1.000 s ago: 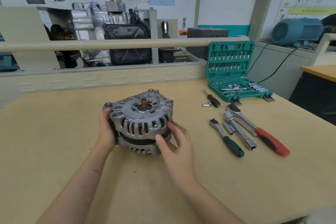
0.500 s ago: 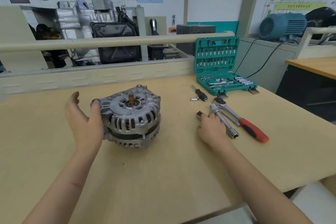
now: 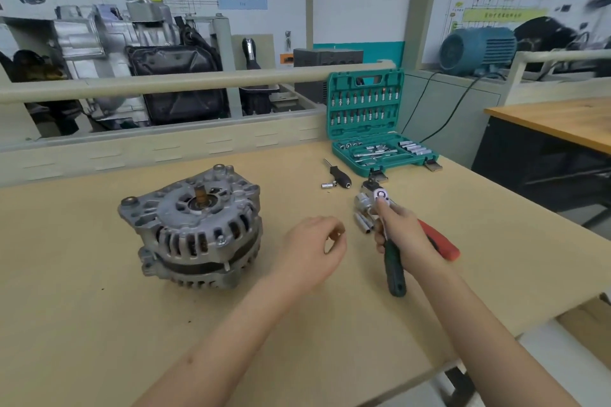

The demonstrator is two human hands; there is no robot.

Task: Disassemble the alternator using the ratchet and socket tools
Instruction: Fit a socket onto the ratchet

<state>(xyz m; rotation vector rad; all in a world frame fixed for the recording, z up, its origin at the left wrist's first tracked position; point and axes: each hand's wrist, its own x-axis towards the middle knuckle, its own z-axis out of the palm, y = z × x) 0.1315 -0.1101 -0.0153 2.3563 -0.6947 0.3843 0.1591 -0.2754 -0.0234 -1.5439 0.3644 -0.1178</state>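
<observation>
Head view: cast-aluminium alternator [image 3: 195,228], ribbed and slotted, rusty shaft stub upward, sits on the pale wood-grain table [image 3: 82,324], untouched. Right hand [image 3: 401,238] grips a green-handled ratchet [image 3: 391,261] by its chrome neck, round head raised above the table. Left hand [image 3: 314,249] hovers between alternator and ratchet, fingers loosely curled, holding nothing. Red-handled ratchet [image 3: 439,243] and loose chrome sockets [image 3: 363,223] lie just behind the right hand. Green plastic socket case [image 3: 373,129] stands open at the table's far edge.
</observation>
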